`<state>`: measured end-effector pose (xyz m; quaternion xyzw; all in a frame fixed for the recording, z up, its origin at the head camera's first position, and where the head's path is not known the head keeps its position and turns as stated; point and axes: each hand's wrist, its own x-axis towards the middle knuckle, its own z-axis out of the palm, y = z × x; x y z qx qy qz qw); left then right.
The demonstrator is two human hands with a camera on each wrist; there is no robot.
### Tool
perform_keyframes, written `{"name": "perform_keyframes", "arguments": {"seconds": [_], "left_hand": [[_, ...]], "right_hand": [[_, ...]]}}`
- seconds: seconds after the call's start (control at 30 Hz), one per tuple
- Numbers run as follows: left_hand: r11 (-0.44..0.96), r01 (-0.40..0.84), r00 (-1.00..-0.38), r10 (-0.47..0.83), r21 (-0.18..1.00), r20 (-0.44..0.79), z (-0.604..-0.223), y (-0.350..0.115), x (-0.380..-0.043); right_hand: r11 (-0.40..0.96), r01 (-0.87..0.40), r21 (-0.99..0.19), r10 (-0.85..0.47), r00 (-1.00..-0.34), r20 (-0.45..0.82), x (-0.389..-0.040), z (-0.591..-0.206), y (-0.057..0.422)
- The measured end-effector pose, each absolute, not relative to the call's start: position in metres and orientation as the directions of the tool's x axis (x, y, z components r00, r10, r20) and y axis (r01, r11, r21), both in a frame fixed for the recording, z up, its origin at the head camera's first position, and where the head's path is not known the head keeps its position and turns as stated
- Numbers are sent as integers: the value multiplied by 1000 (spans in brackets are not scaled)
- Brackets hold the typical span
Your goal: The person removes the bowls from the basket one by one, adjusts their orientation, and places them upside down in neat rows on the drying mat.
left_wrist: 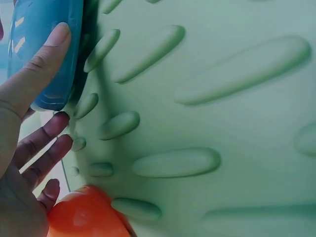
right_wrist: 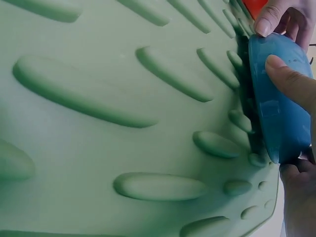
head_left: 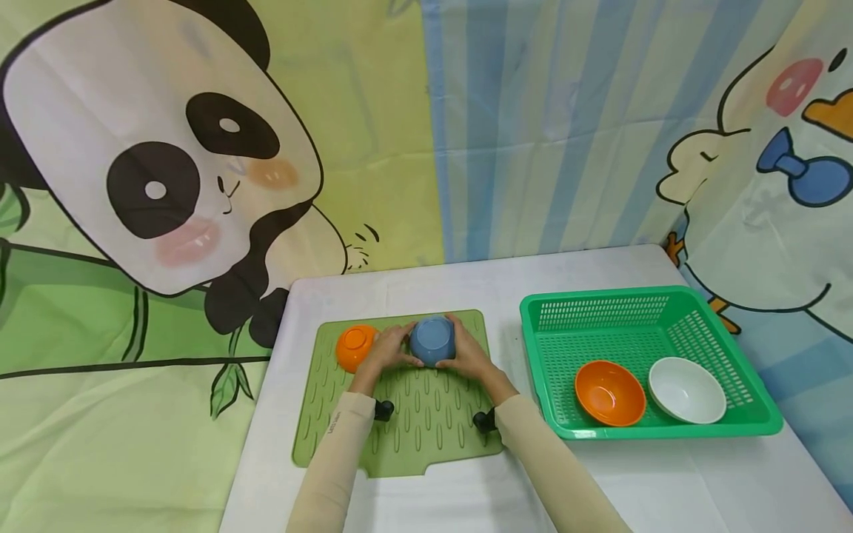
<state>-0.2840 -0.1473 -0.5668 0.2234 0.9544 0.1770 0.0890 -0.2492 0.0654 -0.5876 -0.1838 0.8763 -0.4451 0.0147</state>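
Note:
A blue bowl (head_left: 433, 342) is upside down at the far part of a green ridged mat (head_left: 426, 414), its base facing up. On its left side my left hand (head_left: 389, 349) holds it, the thumb laid along the wall in the left wrist view. From the right, my right hand (head_left: 470, 357) grips the same bowl between thumb and fingers. An orange bowl (head_left: 352, 346), also upside down, sits on the mat just left of the left hand, which covers part of it. In the right wrist view the blue bowl's rim (right_wrist: 259, 94) is close to the mat surface.
A green basket (head_left: 660, 432) stands on the white table (head_left: 466, 503) to the right. Inside it are another orange bowl (head_left: 608, 396) and a white bowl (head_left: 686, 391), both upright. A curtain with a printed panda (head_left: 280, 237) hangs behind the table.

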Motion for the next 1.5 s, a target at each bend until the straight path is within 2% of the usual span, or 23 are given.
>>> {"name": "perform_keyframes", "arguments": {"seconds": [0.57,0.93,1.1,1.27,1.5], "left_hand": [[822,372,-892,445,431,-79,-577,-148,-284],[824,368,-895,440,431,-76,-579,-149,-284],[812,370,-888,452,452,-84,-579,-148,-284],[810,367,-887,453,458,-90,-581,-148,-286],[803,361,-888,451,474,-89,-584,-150,-288]], "right_hand": [[540,-260,-800,-332,-940,81,-251,-601,68],[556,-197,-807,-335,-942,0,-252,-588,66],[529,-141,-837,-276,-961,-13,-249,-566,75],[442,-122,-889,-183,-982,44,-248,-531,95],[159,-174,-972,-87,-983,162,-248,-483,135]]}}
